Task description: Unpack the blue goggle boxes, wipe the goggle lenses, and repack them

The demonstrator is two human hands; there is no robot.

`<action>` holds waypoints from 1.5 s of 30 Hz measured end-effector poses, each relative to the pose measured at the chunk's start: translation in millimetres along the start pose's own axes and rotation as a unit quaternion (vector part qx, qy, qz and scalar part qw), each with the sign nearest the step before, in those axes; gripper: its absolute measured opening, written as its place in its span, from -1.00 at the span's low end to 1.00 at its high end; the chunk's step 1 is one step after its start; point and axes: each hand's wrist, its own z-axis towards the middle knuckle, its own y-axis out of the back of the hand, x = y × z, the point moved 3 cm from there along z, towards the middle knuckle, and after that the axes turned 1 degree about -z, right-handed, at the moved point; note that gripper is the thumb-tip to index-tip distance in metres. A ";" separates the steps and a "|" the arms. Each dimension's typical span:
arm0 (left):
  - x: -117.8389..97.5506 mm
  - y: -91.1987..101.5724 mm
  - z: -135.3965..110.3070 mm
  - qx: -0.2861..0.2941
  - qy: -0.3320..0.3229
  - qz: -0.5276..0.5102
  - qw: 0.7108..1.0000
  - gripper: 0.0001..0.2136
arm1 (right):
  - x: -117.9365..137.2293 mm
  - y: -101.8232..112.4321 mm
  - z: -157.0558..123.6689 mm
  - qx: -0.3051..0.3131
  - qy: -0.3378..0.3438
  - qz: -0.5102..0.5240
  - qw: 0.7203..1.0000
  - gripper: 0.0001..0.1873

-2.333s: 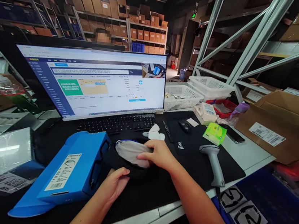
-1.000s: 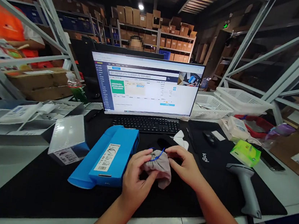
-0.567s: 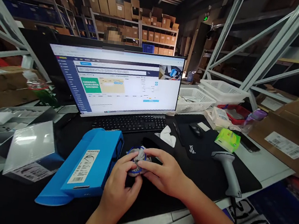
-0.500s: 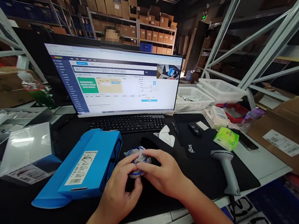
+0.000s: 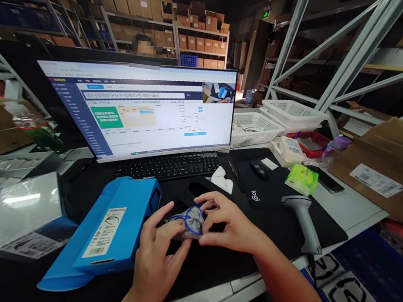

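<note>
Between both hands is a small grey fabric pouch (image 5: 195, 220), gathered into folds, with a thin blue cord looped over it. My left hand (image 5: 161, 251) pinches its left side between thumb and fingers, the index finger raised off it. From the right, my right hand (image 5: 227, 223) has thumb and fingertips closed on the pouch's edge and the blue cord. What the pouch contains, if anything, is hidden. Just left of my left hand lies a blue cardboard box (image 5: 125, 230) with a white printed label and an open flap.
A monitor (image 5: 158, 141) and keyboard (image 5: 170, 167) stand behind the hands. To the right are a mouse (image 5: 259, 169), barcode scanner (image 5: 303, 222), green tissue pack (image 5: 301, 179) and cardboard box (image 5: 376, 162). Clear plastic-wrapped box (image 5: 27, 213) sits left. Another person is partly visible behind the monitor.
My fingers have spread from a tight bunch over the pouch. The blue cord now stands in wider loops, and the pouch's folded top shows more. The camera view has shifted slightly.
</note>
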 end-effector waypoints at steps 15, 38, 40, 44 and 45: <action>11.1 2.9 10.0 0.084 0.004 0.050 0.995 -0.89 | -31.0 41.0 -5.3 -0.460 -0.162 0.053 0.871 -0.53; 22.9 1.7 6.5 0.147 -0.031 0.082 0.985 -0.80 | -3.6 -23.0 -0.7 -0.089 0.160 -0.343 0.921 -0.93; 21.8 2.2 3.6 0.151 -0.028 0.161 0.975 -0.85 | -4.9 -22.4 -1.5 -0.100 0.151 -0.358 0.916 -0.94; 8.7 6.0 0.8 0.082 -0.089 0.267 0.956 -0.92 | -1.6 -26.4 -5.3 -0.135 0.187 -0.379 0.896 -0.91; 4.3 7.1 0.6 0.046 -0.108 0.271 0.955 -0.90 | -0.7 -27.4 -6.5 -0.150 0.199 -0.376 0.892 -0.89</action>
